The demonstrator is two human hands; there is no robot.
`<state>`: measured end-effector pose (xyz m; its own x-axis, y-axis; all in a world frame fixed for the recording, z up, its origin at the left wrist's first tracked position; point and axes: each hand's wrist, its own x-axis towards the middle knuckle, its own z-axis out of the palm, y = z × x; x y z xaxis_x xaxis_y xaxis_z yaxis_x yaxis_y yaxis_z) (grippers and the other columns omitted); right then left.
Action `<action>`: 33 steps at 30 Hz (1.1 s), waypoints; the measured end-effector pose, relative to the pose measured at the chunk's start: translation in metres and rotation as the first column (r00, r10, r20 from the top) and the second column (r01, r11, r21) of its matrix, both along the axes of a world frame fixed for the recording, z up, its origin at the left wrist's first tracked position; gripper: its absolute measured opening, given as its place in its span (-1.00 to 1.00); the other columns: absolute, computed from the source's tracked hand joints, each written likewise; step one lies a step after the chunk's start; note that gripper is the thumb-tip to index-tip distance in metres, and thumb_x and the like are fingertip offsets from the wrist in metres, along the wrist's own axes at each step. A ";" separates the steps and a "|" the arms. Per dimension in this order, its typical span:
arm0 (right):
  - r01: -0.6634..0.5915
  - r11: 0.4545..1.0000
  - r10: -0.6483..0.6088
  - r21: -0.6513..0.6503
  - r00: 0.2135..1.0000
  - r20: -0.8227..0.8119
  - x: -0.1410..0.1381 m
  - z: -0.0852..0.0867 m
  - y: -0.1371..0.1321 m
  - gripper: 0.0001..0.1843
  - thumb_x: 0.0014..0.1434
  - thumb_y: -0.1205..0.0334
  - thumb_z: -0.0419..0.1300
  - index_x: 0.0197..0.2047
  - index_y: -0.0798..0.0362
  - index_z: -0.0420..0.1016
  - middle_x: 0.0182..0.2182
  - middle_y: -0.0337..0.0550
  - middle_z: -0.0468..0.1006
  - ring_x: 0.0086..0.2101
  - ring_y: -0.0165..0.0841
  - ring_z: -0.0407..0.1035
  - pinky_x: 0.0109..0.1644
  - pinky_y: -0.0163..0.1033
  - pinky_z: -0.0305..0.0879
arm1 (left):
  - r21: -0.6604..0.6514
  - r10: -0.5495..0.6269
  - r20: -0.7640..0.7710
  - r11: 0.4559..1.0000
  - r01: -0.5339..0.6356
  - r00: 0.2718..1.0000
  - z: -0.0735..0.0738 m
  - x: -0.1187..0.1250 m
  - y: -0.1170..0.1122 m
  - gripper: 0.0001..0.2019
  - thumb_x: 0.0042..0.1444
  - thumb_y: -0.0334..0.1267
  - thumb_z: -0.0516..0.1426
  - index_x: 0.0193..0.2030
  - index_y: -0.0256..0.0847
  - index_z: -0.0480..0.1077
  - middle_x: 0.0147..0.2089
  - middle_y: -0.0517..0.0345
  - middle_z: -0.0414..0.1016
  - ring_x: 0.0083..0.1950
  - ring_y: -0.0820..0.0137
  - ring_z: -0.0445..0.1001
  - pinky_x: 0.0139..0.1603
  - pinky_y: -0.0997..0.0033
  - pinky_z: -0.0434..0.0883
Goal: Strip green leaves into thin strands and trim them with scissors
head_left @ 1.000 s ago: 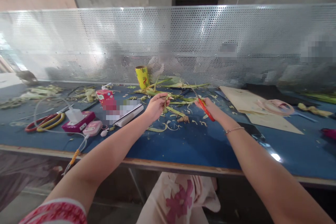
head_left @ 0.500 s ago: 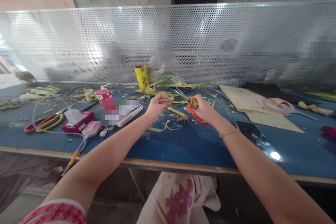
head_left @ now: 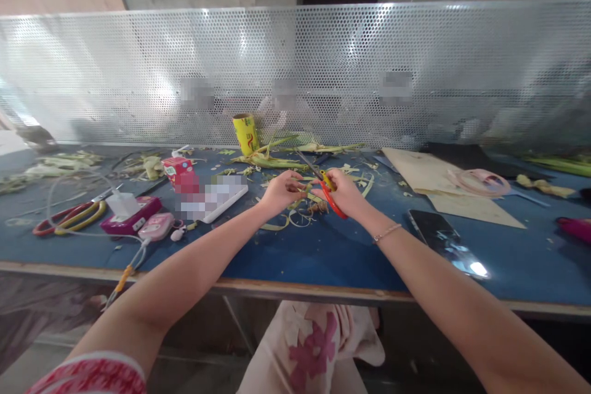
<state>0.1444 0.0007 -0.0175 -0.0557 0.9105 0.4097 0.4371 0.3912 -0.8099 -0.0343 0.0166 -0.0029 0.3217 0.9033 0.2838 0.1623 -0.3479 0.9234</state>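
Note:
My right hand [head_left: 345,194] grips a pair of scissors [head_left: 333,201] with one red and one yellow handle, blades pointing away and to the left. Close by on the left, my left hand [head_left: 282,191] is closed in a pinch, its fingertips just short of the scissors. Whatever sits between those fingertips is too small to make out; greenish bits show beside them. Pale green plant strips [head_left: 277,225] and a brown scrap [head_left: 318,207] lie on the blue tabletop under both hands. Longer green husks or leaves [head_left: 272,162] lie just beyond.
A yellow cylinder [head_left: 246,135] stands near the perforated metal screen [head_left: 323,61]. To the left are a red carton [head_left: 178,171], a white tray-like item [head_left: 226,204], a charger [head_left: 124,204] and another scissors [head_left: 71,220]. A phone [head_left: 434,231] and brown paper [head_left: 475,209] lie right.
My hands have come closer together, the left moving right and the right moving slightly left with the scissors. The camera view has shifted a little.

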 end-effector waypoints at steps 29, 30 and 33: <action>-0.230 0.956 0.211 -0.180 0.970 -0.119 -0.014 0.004 -0.008 -0.43 -0.37 0.03 0.40 -0.36 0.03 0.19 -0.56 -0.39 0.34 -0.54 -0.47 0.25 -0.42 -0.28 0.21 | 0.069 -0.037 0.138 0.997 0.028 0.990 -0.001 0.001 0.001 -0.77 -0.11 -0.41 0.18 -0.35 -0.23 0.18 -0.44 0.27 0.35 -0.42 0.54 0.39 -0.33 0.47 0.34; -0.240 0.955 0.220 -0.175 0.967 -0.129 -0.015 0.003 -0.008 -0.43 -0.38 0.03 0.41 -0.36 0.03 0.19 -0.56 -0.39 0.34 -0.54 -0.47 0.25 -0.42 -0.28 0.21 | 0.103 -0.013 0.100 0.995 0.003 0.995 -0.001 0.001 0.001 -0.78 -0.13 -0.41 0.19 -0.37 -0.24 0.19 -0.45 0.27 0.34 -0.42 0.55 0.37 -0.34 0.49 0.33; -0.234 0.961 0.213 -0.145 0.966 -0.147 -0.016 0.002 -0.007 -0.43 -0.38 0.03 0.41 -0.36 0.03 0.20 -0.55 -0.39 0.35 -0.54 -0.48 0.24 -0.44 -0.29 0.20 | 0.217 0.104 -0.031 0.972 -0.095 0.994 0.000 -0.001 0.003 -0.82 -0.17 -0.39 0.20 -0.46 -0.24 0.23 -0.47 0.27 0.31 -0.42 0.54 0.31 -0.38 0.50 0.29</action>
